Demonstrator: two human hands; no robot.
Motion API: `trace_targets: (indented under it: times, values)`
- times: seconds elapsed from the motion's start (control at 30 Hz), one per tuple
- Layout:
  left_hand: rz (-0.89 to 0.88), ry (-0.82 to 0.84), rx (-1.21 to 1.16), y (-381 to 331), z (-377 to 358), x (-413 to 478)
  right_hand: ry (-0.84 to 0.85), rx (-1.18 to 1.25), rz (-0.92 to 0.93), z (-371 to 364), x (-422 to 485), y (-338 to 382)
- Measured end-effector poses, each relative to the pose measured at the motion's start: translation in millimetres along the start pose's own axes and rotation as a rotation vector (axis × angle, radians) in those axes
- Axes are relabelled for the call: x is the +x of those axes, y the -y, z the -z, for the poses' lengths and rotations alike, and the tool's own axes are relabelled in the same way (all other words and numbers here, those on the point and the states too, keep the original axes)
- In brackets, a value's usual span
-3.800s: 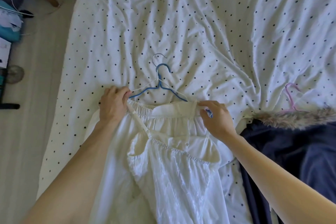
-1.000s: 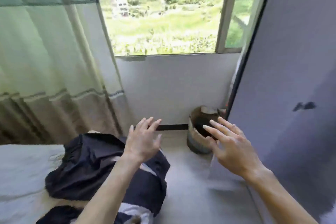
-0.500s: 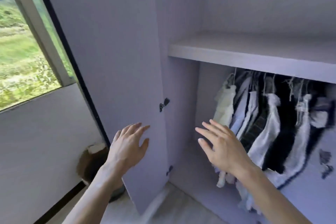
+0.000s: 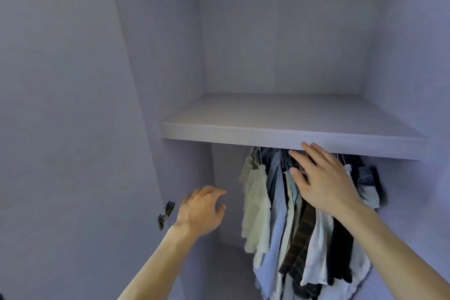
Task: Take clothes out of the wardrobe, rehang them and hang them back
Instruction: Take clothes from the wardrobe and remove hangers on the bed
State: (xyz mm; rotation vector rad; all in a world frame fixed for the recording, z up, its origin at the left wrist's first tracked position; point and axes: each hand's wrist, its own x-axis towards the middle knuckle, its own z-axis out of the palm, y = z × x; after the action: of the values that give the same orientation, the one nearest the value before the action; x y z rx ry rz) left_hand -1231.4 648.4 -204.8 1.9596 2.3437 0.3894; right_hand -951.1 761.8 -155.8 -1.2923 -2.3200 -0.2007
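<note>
Two empty, loose-fingered hands: right hand (image 4: pixel 326 185) high before the clothes (image 4: pixel 275 214), left hand (image 4: pixel 201 209) lower.

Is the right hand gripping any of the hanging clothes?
No, the right hand is open, fingers straight, in front of the clothes.

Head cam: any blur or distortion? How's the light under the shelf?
Head view: left hand smeared, right hand sharper; wide-angle skews the wardrobe walls; soft bluish light, no glare; dim under the shelf, tops of the hanging clothes murky.
</note>
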Motion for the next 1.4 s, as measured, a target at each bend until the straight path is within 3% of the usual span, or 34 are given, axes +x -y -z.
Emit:
trace_targets:
  times: [0.23, 0.47, 0.57, 0.83, 0.97, 1.4]
  values:
    - [-0.016, 0.107, -0.108, -24.9, -32.5, 100.2, -0.099, -0.231, -0.059, -15.7, 108.3, -33.7]
    - [0.083, 0.142, -0.371, -54.5, -101.5, 185.9, -0.716, -0.292, 0.151, -70.0, 147.3, -61.3]
    - [0.196, 0.138, -0.451, -71.7, -137.9, 207.4, -0.827, -0.332, 0.181, -78.7, 154.4, -69.0]
    - [0.375, -0.117, -0.769, -91.2, -174.9, 243.1, -0.859, -0.366, 0.175, -84.7, 157.1, -74.5]
    - [0.343, -0.193, -0.864, -95.9, -162.1, 254.7, -0.868, -0.385, 0.163, -85.0, 157.0, -79.1]
    - [0.353, -0.426, -0.732, -56.4, -134.0, 226.7, -0.831, -0.258, 0.110, -94.0, 152.7, -72.5]
